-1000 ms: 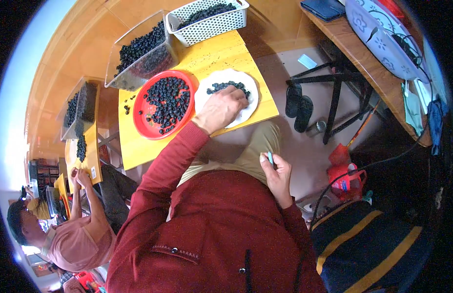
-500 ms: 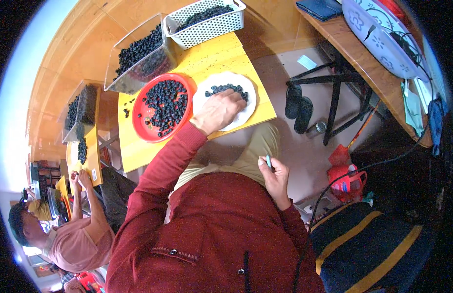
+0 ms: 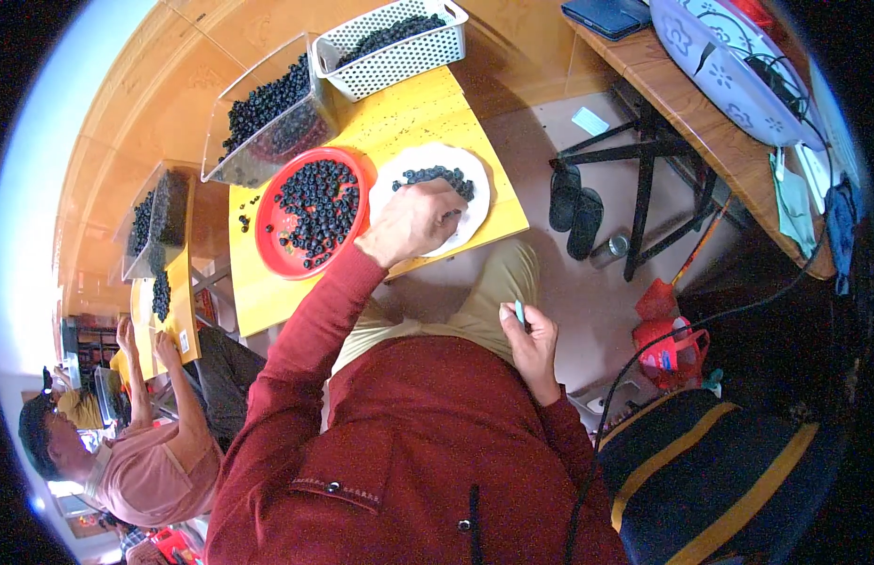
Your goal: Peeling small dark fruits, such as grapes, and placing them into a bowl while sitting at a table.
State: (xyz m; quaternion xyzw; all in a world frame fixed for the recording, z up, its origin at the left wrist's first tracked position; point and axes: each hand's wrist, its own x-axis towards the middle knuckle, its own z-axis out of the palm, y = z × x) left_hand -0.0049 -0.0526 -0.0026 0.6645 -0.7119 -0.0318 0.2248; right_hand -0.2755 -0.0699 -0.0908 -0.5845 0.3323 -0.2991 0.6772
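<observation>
Parted at the left of the frame, a co-worker's hands [image 3: 166, 350] had been close together half a second earlier. At upper centre, the left hand [image 3: 411, 222] curled over a white plate [image 3: 480, 181] of dark berries [image 3: 420, 175]; whether it gripped any could not be told. Right of centre, the right hand [image 3: 534, 347] pinched a small light-blue object [image 3: 520, 311], its fingers folded.

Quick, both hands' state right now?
Left hand: over the white plate, fingers curled; whether it grips anything cannot be told.
Right hand: closed, holding a small pale blue item.
</observation>
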